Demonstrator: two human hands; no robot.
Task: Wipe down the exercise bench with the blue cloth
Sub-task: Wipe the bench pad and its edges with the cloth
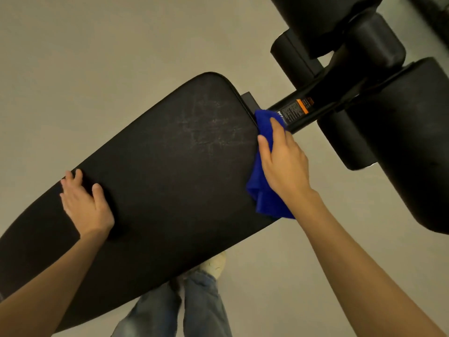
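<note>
Nearest the camera, two legs in faded jeans point(194, 310) and one pale shoe point(216, 263) are seen on the floor, partly hidden under the near long edge of the exercise bench point(158, 181). The bench's black padded top is laid slantwise across the view, from the lower left corner up towards the right, and faint pale scuffs are seen on the pad towards its right-hand end.

The left hand point(85, 203) is set on the pad at its far long edge, towards the left end. The palm is laid flat on the padding, the thumb is spread out on top, and the fingers are bent over the edge, so that the rim of the pad is held.

The right hand point(281, 161) is placed at the pad's right-hand end edge, with the blue cloth point(264, 198) beneath it. The thumb and forefinger are stretched fairly straight and pressed on the cloth; the other fingers are hidden behind the hand. The cloth is bunched against the end edge, and a loose fold is left hanging below the wrist, over the near right corner of the pad.

Just beyond the cloth, and touched by its upper end, a black frame bar point(315, 103) is seen, bearing a label point(297, 109) with an orange band; its print is too small to be read. Farther off, black foam rollers point(379, 42) are mounted across the bar. A plain grey floor point(97, 57) is seen around everything.
</note>
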